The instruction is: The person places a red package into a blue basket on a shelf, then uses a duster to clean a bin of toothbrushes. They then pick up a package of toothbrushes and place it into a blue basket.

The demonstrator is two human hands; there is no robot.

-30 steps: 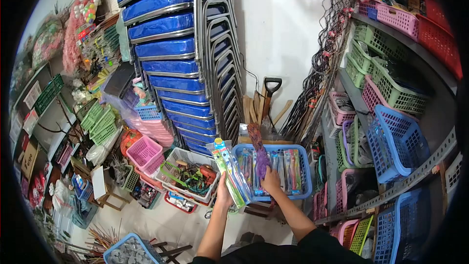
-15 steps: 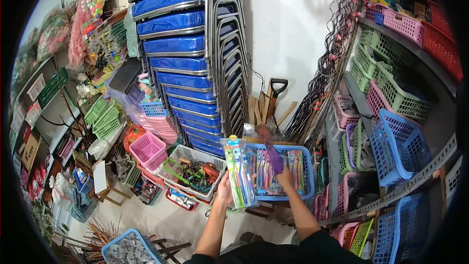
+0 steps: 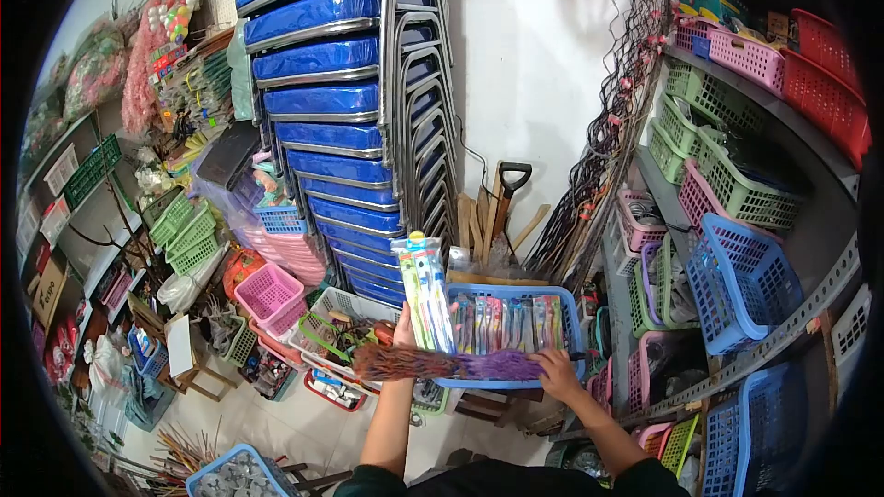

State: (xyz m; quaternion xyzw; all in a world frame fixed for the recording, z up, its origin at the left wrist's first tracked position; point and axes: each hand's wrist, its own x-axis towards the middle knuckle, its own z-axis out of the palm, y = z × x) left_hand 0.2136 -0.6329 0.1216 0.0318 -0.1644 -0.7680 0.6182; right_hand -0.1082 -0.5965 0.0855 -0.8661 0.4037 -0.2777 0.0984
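Note:
My left hand (image 3: 403,329) is closed around clear packs of toothbrushes (image 3: 426,299), held upright at the left end of a blue basket (image 3: 574,317). More packaged toothbrushes (image 3: 505,322) stand in a row inside that basket. My right hand (image 3: 556,375) grips one end of a fluffy purple and brown feather duster (image 3: 460,365). The duster lies level across the basket's near side, and its brown end passes in front of my left wrist.
A tall stack of blue chairs (image 3: 336,103) rises behind. To its front stands a white basket (image 3: 354,302) of mixed items, beside a pink basket (image 3: 269,294). Shelving with baskets (image 3: 746,281) lines the right. A shovel handle (image 3: 512,179) leans against the wall.
The feather duster has swung from upright over the basket to level across its near side, brown end leftward. My right hand has moved down; the toothbrush packs have shifted slightly left.

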